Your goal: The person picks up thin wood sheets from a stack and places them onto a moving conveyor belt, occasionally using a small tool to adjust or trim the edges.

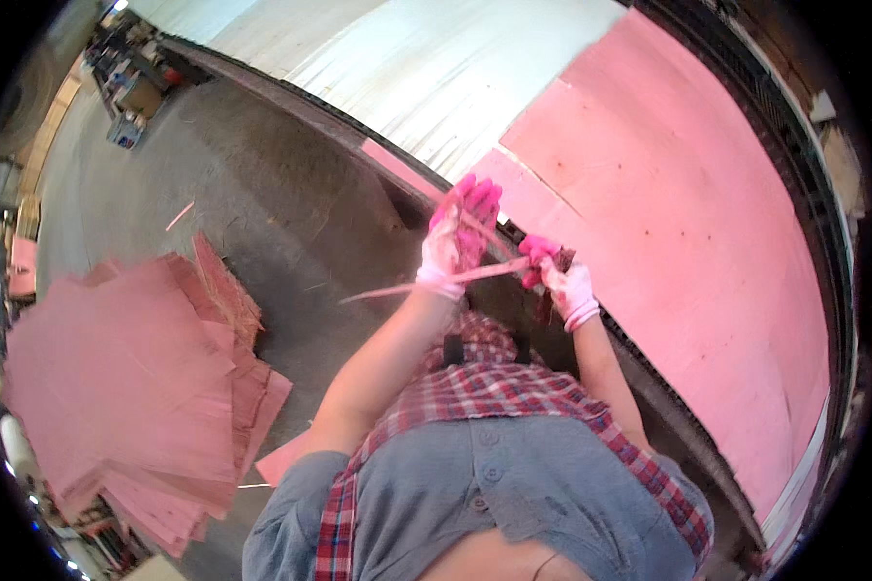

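Note:
Both my hands wear white gloves with pink fingers. My right hand [552, 271] is closed on thin pink veneer strips [484, 272], in front of my body near the table's edge. One strip stretches far out to the left, past my left wrist. Another slants up toward my left palm. A dark reddish, ragged bit sticks out at my right fist. To its left, my left hand [463, 228] is raised with fingers extended, and a strip crosses in front of its palm. Large pink veneer sheets [678, 184] lie on the table just beyond both hands.
A pale whitish wood sheet [426, 77] lies beside the pink ones. Along the near side runs the table's dark edge [291, 105]. A messy stack of pink sheets [116, 378] sits on the floor at left, with a loose scrap [179, 216] farther off. Crates [131, 111] stand at far left.

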`<state>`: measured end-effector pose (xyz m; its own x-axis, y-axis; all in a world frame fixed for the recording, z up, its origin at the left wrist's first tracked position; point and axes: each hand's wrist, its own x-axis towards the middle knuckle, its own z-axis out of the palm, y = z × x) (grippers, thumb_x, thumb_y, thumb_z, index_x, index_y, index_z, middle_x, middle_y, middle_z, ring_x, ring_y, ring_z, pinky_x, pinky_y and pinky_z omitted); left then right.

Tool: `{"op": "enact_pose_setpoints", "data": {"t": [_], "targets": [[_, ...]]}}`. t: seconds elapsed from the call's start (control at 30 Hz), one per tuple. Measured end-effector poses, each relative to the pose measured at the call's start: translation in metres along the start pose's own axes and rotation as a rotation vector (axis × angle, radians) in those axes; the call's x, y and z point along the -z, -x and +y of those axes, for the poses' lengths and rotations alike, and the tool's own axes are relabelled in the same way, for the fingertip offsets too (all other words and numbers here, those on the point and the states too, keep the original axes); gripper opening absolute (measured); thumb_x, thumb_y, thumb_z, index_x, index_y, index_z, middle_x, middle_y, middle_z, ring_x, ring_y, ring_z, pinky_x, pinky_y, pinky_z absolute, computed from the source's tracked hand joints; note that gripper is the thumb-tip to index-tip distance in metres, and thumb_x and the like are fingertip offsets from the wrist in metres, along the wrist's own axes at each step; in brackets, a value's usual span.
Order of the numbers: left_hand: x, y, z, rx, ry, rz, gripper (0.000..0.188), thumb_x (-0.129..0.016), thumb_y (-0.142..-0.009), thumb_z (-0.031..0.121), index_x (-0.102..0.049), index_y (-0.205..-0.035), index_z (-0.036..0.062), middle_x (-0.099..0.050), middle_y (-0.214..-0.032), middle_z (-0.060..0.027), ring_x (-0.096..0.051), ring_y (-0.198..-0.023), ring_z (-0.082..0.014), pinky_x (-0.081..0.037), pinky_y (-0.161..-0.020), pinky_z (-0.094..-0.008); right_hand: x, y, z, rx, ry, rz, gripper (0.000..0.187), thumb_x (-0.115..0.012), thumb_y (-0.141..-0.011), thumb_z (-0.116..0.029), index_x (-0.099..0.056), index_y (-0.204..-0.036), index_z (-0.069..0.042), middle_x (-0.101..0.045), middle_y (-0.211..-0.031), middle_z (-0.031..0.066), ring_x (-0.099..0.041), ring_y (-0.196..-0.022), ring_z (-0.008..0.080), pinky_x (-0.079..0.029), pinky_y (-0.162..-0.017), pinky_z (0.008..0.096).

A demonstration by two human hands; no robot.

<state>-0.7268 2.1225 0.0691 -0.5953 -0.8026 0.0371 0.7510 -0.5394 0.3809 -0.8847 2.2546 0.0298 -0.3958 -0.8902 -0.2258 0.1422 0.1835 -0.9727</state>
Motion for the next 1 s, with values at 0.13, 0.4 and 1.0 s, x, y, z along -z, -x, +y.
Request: {"op": "enact_pose_setpoints", "data": {"t": [0.13, 0.4, 1.0], "targets": [[0.016, -0.055, 0.014, 0.066, 0.037, 0.029, 0.057, -0.056, -0.089, 0.030, -0.034, -0.134, 0.0018, -0.042, -0.132, -0.0162, -0.039, -0.126, -0.0310, -0.029, -0.108, -0.0426, -0.029, -0.035, -0.034, 0.046, 0.060, 0.137, 0.024, -0.054, -0.089, -0.013, -0.060, -0.107, 0.001, -0.063, -0.087, 0.0042, -0.058, -0.061, 0.0118, -0.047, -0.057, 0.0244], [0.039, -0.145, -0.004, 0.466, -0.122, -0.136, 0.050, -0.056, -0.089, 0.026, -0.041, -0.128, -0.0006, -0.053, -0.121, -0.0153, -0.048, -0.118, -0.0295, -0.033, -0.106, -0.0403, -0.024, -0.079, -0.048, -0.230, 0.018, 0.061, 0.027, -0.057, -0.084, -0.022, -0.066, -0.096, 0.001, -0.063, -0.074, 0.0032, -0.048, -0.048, 0.0080, -0.039, -0.046, 0.0232], [0.118, -0.265, 0.025, -0.003, -2.117, -0.967, 0.060, -0.047, -0.087, 0.024, -0.025, -0.141, 0.0081, -0.031, -0.143, -0.0146, -0.026, -0.134, -0.0288, -0.015, -0.113, -0.0415, 0.142, -0.193, -0.055, -1.036, 0.506, -0.297, 0.021, -0.061, -0.074, -0.014, -0.069, -0.087, 0.000, -0.063, -0.062, 0.0071, -0.051, -0.044, 0.0121, -0.041, -0.043, 0.0280]]}}
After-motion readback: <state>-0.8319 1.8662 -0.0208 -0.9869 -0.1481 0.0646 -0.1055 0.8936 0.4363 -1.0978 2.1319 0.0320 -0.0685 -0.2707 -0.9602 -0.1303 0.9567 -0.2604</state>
